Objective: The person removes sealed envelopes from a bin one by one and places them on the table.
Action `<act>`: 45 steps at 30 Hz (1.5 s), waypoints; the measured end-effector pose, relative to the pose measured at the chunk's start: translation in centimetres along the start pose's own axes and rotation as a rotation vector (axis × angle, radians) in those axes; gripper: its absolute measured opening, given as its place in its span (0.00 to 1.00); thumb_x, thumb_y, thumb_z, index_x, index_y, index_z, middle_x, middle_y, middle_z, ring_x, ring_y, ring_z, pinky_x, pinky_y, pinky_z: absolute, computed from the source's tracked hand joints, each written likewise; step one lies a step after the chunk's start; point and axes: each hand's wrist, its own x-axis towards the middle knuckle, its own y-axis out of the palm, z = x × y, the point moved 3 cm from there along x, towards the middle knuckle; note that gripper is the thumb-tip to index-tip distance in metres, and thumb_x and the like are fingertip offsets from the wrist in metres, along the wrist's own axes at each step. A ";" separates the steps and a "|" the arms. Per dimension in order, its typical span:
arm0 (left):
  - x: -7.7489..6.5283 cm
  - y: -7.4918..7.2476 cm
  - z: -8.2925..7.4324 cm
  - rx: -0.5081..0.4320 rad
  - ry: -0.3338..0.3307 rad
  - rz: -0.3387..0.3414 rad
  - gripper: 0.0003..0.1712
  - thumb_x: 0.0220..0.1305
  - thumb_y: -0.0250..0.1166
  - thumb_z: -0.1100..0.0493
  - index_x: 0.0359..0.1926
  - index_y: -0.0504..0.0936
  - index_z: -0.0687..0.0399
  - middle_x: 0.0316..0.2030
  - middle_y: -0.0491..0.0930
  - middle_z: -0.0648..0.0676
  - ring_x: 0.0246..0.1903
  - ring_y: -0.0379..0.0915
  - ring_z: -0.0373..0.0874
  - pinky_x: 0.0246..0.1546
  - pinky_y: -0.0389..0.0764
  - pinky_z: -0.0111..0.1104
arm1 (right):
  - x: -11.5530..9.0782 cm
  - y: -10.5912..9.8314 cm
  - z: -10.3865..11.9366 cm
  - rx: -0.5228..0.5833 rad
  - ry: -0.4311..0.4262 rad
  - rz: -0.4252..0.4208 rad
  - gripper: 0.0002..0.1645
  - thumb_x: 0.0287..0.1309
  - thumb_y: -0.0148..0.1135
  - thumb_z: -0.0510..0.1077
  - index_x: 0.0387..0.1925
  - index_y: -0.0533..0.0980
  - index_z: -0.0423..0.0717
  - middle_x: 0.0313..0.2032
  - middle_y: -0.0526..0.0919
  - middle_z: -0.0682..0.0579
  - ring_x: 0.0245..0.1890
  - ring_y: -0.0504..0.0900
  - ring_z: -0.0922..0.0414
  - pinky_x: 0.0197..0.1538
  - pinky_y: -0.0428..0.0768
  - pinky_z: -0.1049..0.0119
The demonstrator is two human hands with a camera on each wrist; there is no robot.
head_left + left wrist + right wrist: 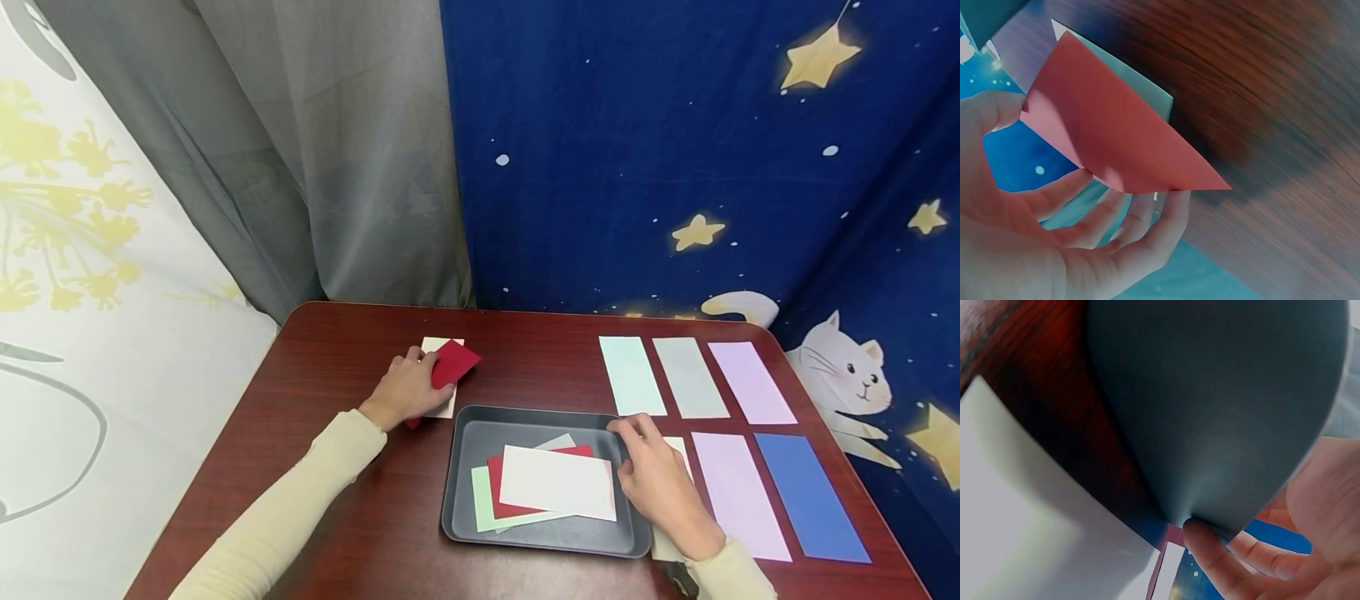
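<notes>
My left hand [408, 385] holds a red paper card [456, 364] by its edges, thumb on one side and fingers along the other. In the left wrist view the red card [1097, 119] bows slightly between them. A cream card [444, 409] lies on the table under it, partly hidden. My right hand [663, 479] grips the far right corner of a dark grey tray [480, 437], its thumb [1207, 550] against the outer wall in the right wrist view. Inside the tray, a white card [558, 482] lies over red, light green and grey cards.
Right of the tray lie two rows of cards: mint [632, 375], grey [690, 377] and lilac [752, 382] behind, then a cream one partly under my right arm, another lilac [738, 496] and a blue [812, 497]. Curtains [390, 167] hang behind the wooden table [352, 333].
</notes>
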 end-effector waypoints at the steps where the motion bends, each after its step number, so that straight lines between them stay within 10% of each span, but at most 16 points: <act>1: 0.1 0.0 0.2 0.000 -0.009 0.001 0.42 0.55 0.65 0.40 0.66 0.69 0.58 0.54 0.69 0.61 0.47 0.68 0.56 0.36 0.81 0.45 | 0.0 0.0 0.0 -0.001 0.001 0.000 0.33 0.34 0.62 0.24 0.49 0.78 0.45 0.44 0.74 0.50 0.18 0.65 0.62 0.21 0.67 0.67; 29: 1.2 -0.1 6.7 0.060 -0.303 -0.040 0.44 0.64 0.56 0.39 0.66 0.60 0.70 0.53 0.63 0.74 0.48 0.64 0.69 0.36 0.77 0.57 | 0.0 0.0 0.0 0.007 -0.001 -0.001 0.32 0.35 0.62 0.25 0.49 0.78 0.44 0.44 0.74 0.50 0.18 0.65 0.62 0.21 0.67 0.67; 45: 1.3 -0.1 7.2 0.135 -0.384 -0.019 0.43 0.66 0.54 0.40 0.64 0.62 0.75 0.49 0.63 0.78 0.46 0.64 0.74 0.34 0.74 0.61 | -0.1 0.1 0.1 0.009 0.010 0.000 0.32 0.35 0.62 0.24 0.49 0.78 0.44 0.44 0.73 0.50 0.23 0.72 0.60 0.20 0.67 0.69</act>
